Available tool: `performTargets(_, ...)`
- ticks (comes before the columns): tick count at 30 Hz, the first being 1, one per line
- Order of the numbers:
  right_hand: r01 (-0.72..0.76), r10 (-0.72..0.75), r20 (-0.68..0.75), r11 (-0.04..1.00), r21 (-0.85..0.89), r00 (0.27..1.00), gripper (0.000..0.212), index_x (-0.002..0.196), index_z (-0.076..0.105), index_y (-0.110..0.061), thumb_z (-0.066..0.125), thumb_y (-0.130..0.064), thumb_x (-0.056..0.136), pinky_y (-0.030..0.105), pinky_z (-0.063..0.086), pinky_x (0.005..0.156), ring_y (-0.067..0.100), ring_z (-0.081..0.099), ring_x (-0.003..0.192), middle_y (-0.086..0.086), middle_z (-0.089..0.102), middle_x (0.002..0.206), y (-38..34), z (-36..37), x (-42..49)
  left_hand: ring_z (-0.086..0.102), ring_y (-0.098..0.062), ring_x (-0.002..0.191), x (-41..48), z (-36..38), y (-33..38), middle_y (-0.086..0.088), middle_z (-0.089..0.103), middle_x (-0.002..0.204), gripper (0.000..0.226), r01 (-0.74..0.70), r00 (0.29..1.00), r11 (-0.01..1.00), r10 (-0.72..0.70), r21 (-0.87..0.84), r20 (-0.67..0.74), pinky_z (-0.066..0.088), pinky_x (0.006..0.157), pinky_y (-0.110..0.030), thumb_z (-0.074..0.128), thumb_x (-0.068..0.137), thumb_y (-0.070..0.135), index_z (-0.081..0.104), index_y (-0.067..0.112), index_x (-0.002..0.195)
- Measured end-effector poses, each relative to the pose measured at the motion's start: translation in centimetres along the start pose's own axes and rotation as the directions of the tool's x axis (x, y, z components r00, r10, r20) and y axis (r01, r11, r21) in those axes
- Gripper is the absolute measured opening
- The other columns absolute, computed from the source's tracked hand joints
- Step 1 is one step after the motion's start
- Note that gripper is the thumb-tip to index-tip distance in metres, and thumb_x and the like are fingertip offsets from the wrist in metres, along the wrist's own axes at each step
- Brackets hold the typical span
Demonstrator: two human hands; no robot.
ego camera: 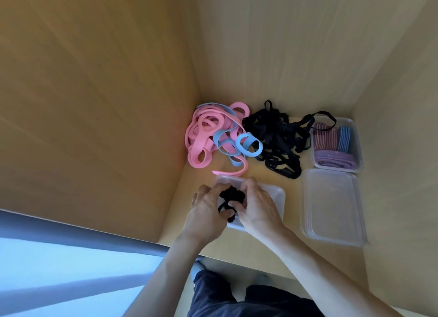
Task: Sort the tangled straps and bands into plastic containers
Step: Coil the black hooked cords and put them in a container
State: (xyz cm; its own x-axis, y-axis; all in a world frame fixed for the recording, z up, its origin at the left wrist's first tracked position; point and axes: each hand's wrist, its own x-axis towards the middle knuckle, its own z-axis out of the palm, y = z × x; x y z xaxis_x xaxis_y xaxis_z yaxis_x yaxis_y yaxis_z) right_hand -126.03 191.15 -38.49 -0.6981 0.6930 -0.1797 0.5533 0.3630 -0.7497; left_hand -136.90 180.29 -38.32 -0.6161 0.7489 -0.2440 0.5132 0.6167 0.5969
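Observation:
A bunched black strap (231,198) is held between both hands over a clear plastic container (276,195) at the front left of the shelf. My left hand (206,212) grips the strap from the left, and my right hand (257,204) grips it from the right. Behind them lies a tangle of pink bands (203,136) and blue bands (246,143), with a heap of black straps (277,138) to its right.
At the back right stands a clear container (355,131) with folded purple and blue bands, one black strap draped over its rim. In front of it sits an empty clear container (331,207). Wooden walls enclose the shelf on the left, back and right.

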Motion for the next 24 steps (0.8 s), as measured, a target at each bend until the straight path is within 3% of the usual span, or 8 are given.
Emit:
performTargets(5,-0.014,0.017,0.068,0.999,-0.039,0.998,0.026,0.094,0.046,-0.019,0.072,-0.024,0.092,0.031,0.050,0.073,0.018,0.061,0.085,-0.003,0.062,0.090,-0.3,-0.4,0.2,0.057,-0.030,0.108,0.2,-0.5,0.8,0.002,0.046,0.115,0.055,-0.005,1.000,0.994,0.003,0.109,0.022,0.046,0.091,-0.033,0.074,0.083,0.033,0.047,0.043,0.130)
performTargets(12,-0.022,0.045,0.191,0.992,-0.121,0.981,0.010,0.087,0.058,-0.027,0.061,-0.032,0.095,0.030,0.054,0.071,0.008,0.061,0.081,-0.012,0.063,0.089,-0.6,-2.9,0.3,0.058,-0.018,0.113,0.1,-1.5,1.2,0.011,0.036,0.130,0.051,-0.021,1.000,0.999,0.020,-0.048,-0.008,0.045,0.086,-0.028,0.073,0.081,0.035,0.049,0.041,0.126)
performTargets(24,-0.096,0.099,-0.144,0.995,0.028,0.985,0.013,0.084,0.068,-0.029,0.062,-0.023,0.093,0.028,0.055,0.069,0.005,0.064,0.081,-0.012,0.067,0.084,1.7,-10.2,2.9,0.048,-0.008,0.123,0.3,-1.3,1.7,0.014,0.031,0.145,0.052,-0.015,1.000,0.993,0.015,-0.119,0.006,0.039,0.088,-0.024,0.074,0.081,0.035,0.048,0.044,0.125)
